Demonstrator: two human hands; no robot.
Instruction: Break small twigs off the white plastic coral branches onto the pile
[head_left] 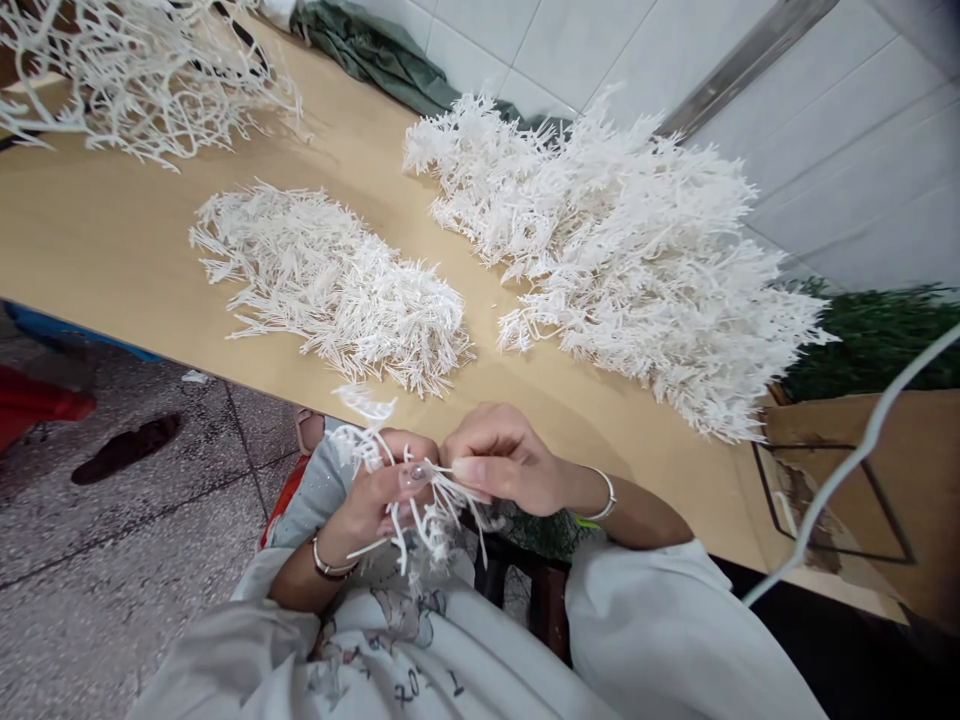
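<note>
Low in front of my body, my left hand (382, 490) is closed on a white plastic artificial plant sprig (436, 530), whose thin branches stick out between and below the fingers. My right hand (510, 462) pinches thumb against fingers at the sprig's upper end, right beside the left thumb. The exact spot between the right fingertips is partly hidden. Just beyond the hands lies a pile of small white sprigs (337, 285) on the tan table (337, 150). A larger heap of feathery white branches (622, 250) spreads to its right.
Bare white branching stems (142, 80) lie at the far left. A dark green cloth (367, 50) runs along the tiled wall. On the right are green artificial foliage (885, 335), a cardboard box (900, 470) and a pale cable (847, 475). A dark slipper (127, 447) lies on the floor.
</note>
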